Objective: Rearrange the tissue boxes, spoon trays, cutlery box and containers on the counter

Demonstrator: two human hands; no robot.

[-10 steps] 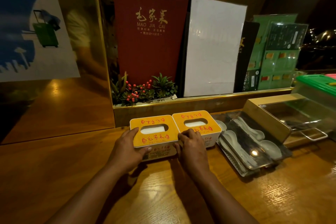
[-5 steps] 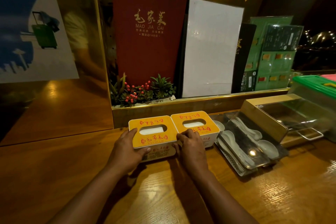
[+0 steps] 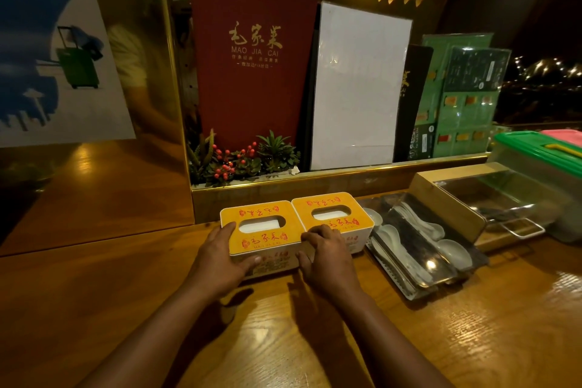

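Note:
Two yellow-topped tissue boxes stand side by side on the wooden counter (image 3: 409,340) against the back ledge. My left hand (image 3: 219,257) clasps the near left corner of the left tissue box (image 3: 261,238), thumb on its front face. My right hand (image 3: 327,257) rests on the seam between the boxes, fingers curled on the near corner of the right tissue box (image 3: 333,209). To the right lie spoon trays (image 3: 415,249) with white spoons under a clear cover, then a wooden cutlery box (image 3: 466,198) with a clear lid, then a green-lidded container (image 3: 541,154).
Menus stand upright behind the ledge: a red menu (image 3: 252,66), a white board (image 3: 359,88), green sheets (image 3: 463,98). A small plant with red berries (image 3: 242,161) sits below them. A gold mirrored panel (image 3: 94,183) closes the left side. A pink lid (image 3: 567,135) shows at far right.
Both hands stay on the tissue boxes. The two boxes look a little more squarely aligned; otherwise only the camera has shifted slightly.

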